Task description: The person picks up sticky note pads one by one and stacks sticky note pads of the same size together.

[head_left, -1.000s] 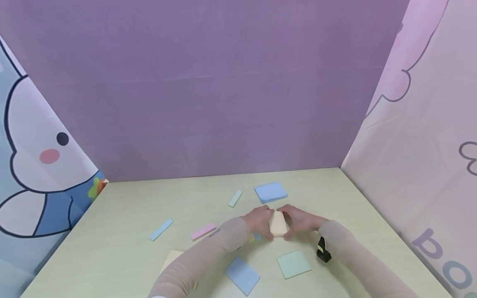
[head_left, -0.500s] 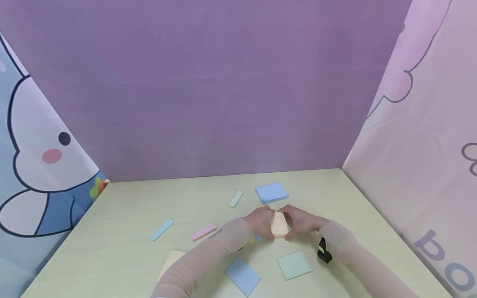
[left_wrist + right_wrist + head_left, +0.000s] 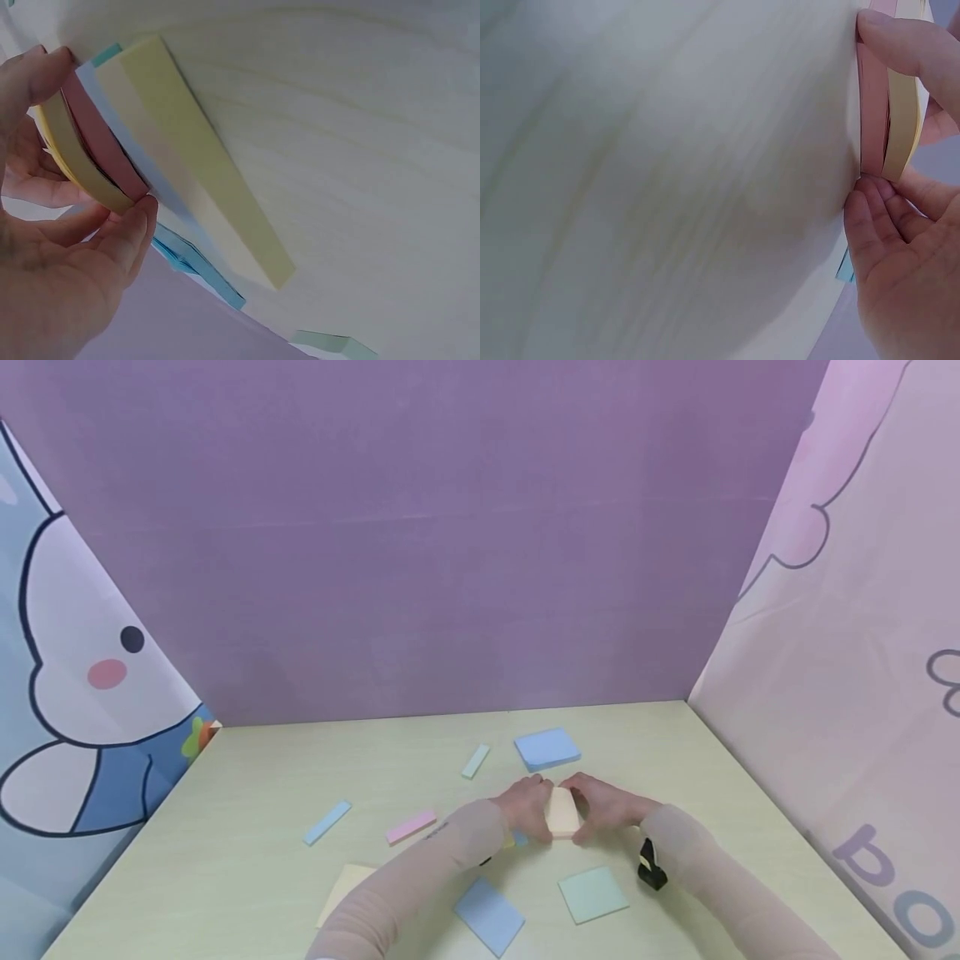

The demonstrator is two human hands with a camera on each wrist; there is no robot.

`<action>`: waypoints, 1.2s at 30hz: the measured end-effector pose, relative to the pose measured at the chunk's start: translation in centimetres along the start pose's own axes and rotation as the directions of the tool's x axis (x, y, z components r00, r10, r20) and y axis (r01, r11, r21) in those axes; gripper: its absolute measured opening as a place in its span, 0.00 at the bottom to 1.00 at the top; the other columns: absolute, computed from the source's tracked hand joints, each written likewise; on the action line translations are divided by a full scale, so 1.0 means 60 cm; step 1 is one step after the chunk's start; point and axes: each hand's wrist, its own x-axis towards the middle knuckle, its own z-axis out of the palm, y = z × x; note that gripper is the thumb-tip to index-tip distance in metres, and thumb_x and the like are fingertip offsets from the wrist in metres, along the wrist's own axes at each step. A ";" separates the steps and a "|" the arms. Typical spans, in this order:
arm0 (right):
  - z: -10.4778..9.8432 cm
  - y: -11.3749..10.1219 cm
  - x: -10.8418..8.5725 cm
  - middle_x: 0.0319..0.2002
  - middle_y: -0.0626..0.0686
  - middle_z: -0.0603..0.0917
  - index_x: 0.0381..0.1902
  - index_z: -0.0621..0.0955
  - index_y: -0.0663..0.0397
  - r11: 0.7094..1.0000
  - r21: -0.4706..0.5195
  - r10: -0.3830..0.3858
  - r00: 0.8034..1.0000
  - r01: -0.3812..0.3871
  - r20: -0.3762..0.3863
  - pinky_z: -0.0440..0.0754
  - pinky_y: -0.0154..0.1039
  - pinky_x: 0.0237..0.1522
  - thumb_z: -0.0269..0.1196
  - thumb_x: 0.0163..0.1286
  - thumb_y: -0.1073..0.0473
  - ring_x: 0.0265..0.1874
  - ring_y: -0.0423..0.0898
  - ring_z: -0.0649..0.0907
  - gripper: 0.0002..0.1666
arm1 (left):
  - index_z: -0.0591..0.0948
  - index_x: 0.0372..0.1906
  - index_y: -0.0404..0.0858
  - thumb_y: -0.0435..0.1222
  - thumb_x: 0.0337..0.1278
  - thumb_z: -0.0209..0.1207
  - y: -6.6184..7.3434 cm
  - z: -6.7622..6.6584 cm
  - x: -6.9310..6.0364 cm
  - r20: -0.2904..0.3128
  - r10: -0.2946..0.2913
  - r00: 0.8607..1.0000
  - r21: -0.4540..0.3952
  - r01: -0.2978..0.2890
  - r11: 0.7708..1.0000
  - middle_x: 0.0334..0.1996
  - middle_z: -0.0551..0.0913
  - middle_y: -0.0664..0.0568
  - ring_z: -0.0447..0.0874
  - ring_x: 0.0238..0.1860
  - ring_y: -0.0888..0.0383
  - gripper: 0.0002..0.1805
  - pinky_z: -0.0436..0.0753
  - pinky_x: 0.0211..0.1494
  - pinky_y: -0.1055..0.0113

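Note:
Both hands hold a small stack of sticky-note pads from its two sides on the table. In the head view its cream top pad (image 3: 562,812) shows between the left hand (image 3: 527,808) and the right hand (image 3: 606,807). The left wrist view shows a yellow pad (image 3: 82,161) over a pink pad (image 3: 105,139), with thumb and fingers of the left hand (image 3: 75,255) at the corners. The right wrist view shows the right hand (image 3: 911,255) pinching the ends of the same pink pad (image 3: 873,112) and yellow pad (image 3: 902,124).
Beside the left hand lies a row of narrow strips, one yellow (image 3: 217,165). A thick blue pad (image 3: 547,749) lies behind the hands, a green square (image 3: 593,894) and blue square (image 3: 490,916) in front. Pink (image 3: 411,827), blue (image 3: 327,822) and green (image 3: 476,761) strips lie leftward.

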 end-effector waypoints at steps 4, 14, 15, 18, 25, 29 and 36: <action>0.000 0.001 0.000 0.48 0.49 0.72 0.53 0.70 0.55 1.000 -0.004 -0.010 1.000 0.010 -0.005 0.66 0.52 0.58 0.76 0.37 0.59 0.51 0.48 0.71 0.43 | 0.72 0.50 0.38 0.45 0.28 0.74 0.001 0.000 0.002 0.012 -0.016 1.000 0.009 0.016 1.000 0.37 0.71 0.54 0.69 0.37 0.60 0.37 0.73 0.39 0.73; 0.001 0.001 -0.001 0.50 0.50 0.72 0.54 0.70 0.56 0.999 0.038 -0.008 1.000 0.008 0.005 0.63 0.53 0.59 0.75 0.37 0.60 0.52 0.50 0.70 0.43 | 0.74 0.49 0.40 0.45 0.27 0.74 -0.011 0.006 0.006 -0.009 0.053 0.999 0.008 -0.053 0.999 0.35 0.71 0.55 0.69 0.33 0.63 0.35 0.71 0.36 0.75; 0.001 0.001 -0.002 0.50 0.50 0.72 0.54 0.70 0.56 0.999 0.044 -0.003 1.000 0.002 0.005 0.63 0.53 0.59 0.75 0.37 0.60 0.52 0.50 0.70 0.43 | 0.74 0.49 0.40 0.45 0.28 0.74 -0.012 0.006 0.006 -0.004 0.061 0.998 0.006 -0.061 0.998 0.35 0.71 0.55 0.69 0.33 0.63 0.35 0.71 0.36 0.75; 0.002 0.002 -0.002 0.50 0.49 0.71 0.54 0.70 0.55 0.999 0.043 0.009 1.000 -0.009 0.002 0.63 0.53 0.60 0.75 0.37 0.60 0.53 0.49 0.70 0.43 | 0.74 0.48 0.40 0.45 0.29 0.73 -0.012 -0.001 0.004 0.018 0.076 0.997 0.004 -0.076 0.997 0.34 0.71 0.56 0.68 0.33 0.63 0.33 0.70 0.35 0.75; 0.002 0.001 0.000 0.50 0.49 0.71 0.53 0.70 0.54 0.999 0.044 0.003 1.000 -0.003 0.001 0.63 0.53 0.60 0.75 0.37 0.61 0.53 0.49 0.70 0.42 | 0.74 0.49 0.40 0.45 0.31 0.72 -0.010 -0.024 -0.004 0.076 0.089 0.993 -0.004 -0.089 0.996 0.36 0.73 0.55 0.71 0.35 0.62 0.34 0.72 0.37 0.72; 0.001 0.002 0.000 0.50 0.50 0.71 0.53 0.70 0.55 0.999 0.029 -0.023 1.000 0.023 0.003 0.63 0.53 0.59 0.75 0.37 0.61 0.52 0.49 0.69 0.42 | 0.68 0.61 0.37 0.45 0.31 0.72 -0.010 -0.038 -0.011 0.073 0.053 0.996 -0.046 -0.049 0.998 0.51 0.75 0.50 0.75 0.50 0.57 0.45 0.75 0.53 0.67; 0.003 0.006 0.002 0.49 0.50 0.71 0.53 0.69 0.55 0.999 0.040 -0.020 1.000 0.020 0.002 0.65 0.51 0.58 0.75 0.37 0.60 0.51 0.48 0.70 0.43 | 0.70 0.61 0.38 0.41 0.45 0.65 -0.025 -0.071 -0.035 0.040 0.074 0.996 -0.068 -0.072 0.995 0.58 0.75 0.52 0.71 0.59 0.56 0.34 0.71 0.61 0.67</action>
